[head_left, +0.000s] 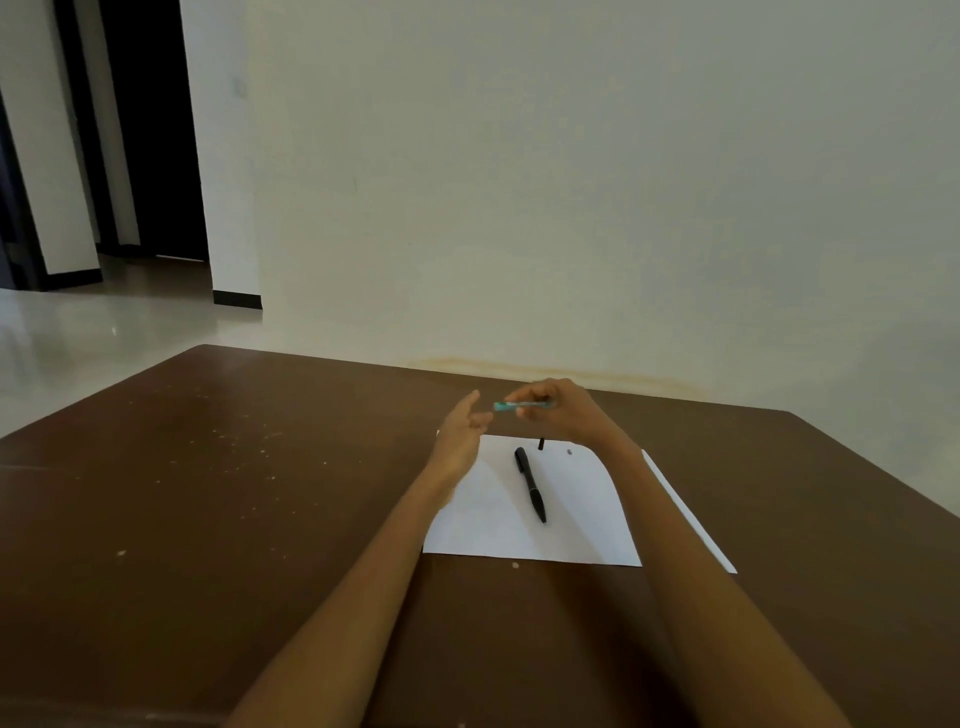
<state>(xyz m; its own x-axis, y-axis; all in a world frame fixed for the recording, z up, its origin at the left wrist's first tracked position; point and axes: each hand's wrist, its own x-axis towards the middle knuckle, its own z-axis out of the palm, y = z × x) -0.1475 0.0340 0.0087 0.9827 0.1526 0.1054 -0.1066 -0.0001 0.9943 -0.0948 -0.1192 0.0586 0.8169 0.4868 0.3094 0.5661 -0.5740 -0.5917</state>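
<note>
My right hand (563, 410) pinches a small teal pen-like stick (506, 406) and holds it level above the far edge of a white sheet of paper (488, 514). Just left of the stick's free end, my left hand (462, 428) hangs in the air with relaxed fingers and holds nothing. A black pen (531, 484) lies on the paper, pointing toward me. Beyond it on the paper are a small black piece (541, 444) and a tiny grey bit (570, 452).
The paper lies on a brown wooden table (234, 493) with pale specks on its left half. A cream wall (571, 182) rises right behind the table's far edge. To the left, the glossy floor leads to a dark doorway (150, 130).
</note>
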